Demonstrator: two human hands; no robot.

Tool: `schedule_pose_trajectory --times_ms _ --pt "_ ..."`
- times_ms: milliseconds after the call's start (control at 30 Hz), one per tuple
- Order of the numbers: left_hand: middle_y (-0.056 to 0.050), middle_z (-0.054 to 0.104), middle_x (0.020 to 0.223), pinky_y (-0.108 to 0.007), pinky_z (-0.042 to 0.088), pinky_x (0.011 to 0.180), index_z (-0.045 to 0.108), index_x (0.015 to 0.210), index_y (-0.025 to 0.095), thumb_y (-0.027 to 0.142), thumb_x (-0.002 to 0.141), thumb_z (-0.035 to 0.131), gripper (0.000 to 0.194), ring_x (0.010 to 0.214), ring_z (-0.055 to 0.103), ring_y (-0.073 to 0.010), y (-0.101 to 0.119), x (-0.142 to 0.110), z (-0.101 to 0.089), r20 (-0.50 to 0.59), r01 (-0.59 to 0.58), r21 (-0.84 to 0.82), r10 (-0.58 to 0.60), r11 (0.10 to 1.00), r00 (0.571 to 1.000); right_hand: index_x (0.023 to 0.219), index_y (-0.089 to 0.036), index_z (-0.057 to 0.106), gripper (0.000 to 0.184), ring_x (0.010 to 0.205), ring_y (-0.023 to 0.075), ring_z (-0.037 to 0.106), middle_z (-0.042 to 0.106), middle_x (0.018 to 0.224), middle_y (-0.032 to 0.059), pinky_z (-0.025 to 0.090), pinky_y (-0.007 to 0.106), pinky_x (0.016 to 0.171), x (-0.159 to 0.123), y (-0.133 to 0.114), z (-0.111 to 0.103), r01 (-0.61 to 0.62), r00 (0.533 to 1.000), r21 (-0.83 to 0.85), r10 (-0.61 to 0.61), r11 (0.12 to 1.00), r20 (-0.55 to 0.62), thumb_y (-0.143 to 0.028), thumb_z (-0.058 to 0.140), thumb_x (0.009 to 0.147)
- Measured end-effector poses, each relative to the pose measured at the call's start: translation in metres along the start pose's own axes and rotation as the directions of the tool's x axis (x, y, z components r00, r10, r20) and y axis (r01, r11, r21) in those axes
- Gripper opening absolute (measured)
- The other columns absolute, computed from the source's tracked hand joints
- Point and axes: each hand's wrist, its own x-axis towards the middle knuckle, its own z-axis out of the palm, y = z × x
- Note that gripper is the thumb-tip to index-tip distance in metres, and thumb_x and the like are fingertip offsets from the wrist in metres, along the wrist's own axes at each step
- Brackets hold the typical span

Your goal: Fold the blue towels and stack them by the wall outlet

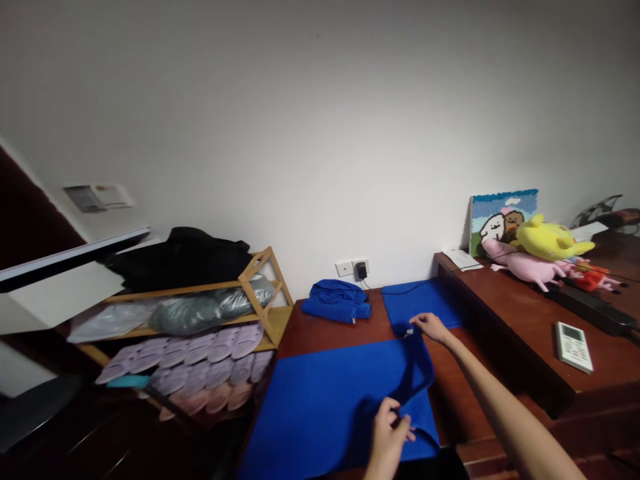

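Observation:
A large blue cloth (pixel 325 400) lies spread over the brown wooden table, its right edge lifted and folding inward. My right hand (pixel 430 328) pinches the far right corner of this cloth, beside a small white tag. Nearer to me, my left hand (pixel 391 432) is closed on the cloth's near right edge, thumb and fingers bent round it. Behind them a second blue cloth (pixel 420 303) lies flat against the wall. A bundled blue cloth (pixel 336 301) rests at the back left of the table.
A raised wooden surface (pixel 525 320) at the right bears a white remote (pixel 574 347), plush toys (pixel 547 240) and a picture (pixel 503 217). A black plug (pixel 361 270) with a cord sits in the wall socket. At the left stands a wooden rack (pixel 274 293) with lilac slippers (pixel 200 350).

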Motion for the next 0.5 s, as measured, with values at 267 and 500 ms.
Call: schedule_pose_trajectory --times_ms 267,500 --pt "-0.005 0.072 0.055 -0.036 0.056 0.07 0.063 0.114 0.014 0.072 0.065 0.075 0.077 0.063 0.075 -0.0287 0.017 -0.067 -0.167 -0.344 0.055 -0.21 -0.127 0.976 0.93 0.111 -0.02 0.078 0.037 0.075 0.0175 0.069 0.079 0.087 0.0015 0.053 0.027 0.074 0.04 -0.157 0.151 0.249 0.946 0.123 -0.269 0.961 0.181 -0.025 0.057 0.082" --pt "-0.004 0.07 0.053 -0.037 0.056 0.072 0.07 0.113 0.01 0.087 0.064 0.063 0.091 0.064 0.071 -0.0287 -0.031 -0.094 -0.281 -0.561 0.155 -0.049 -0.156 0.987 0.813 0.1 -0.023 0.08 0.028 0.095 0.0189 0.071 0.079 0.1 0.0034 0.051 0.028 0.091 0.039 -0.254 0.315 0.379 0.855 0.082 -0.383 0.922 0.351 -0.015 0.059 0.083"
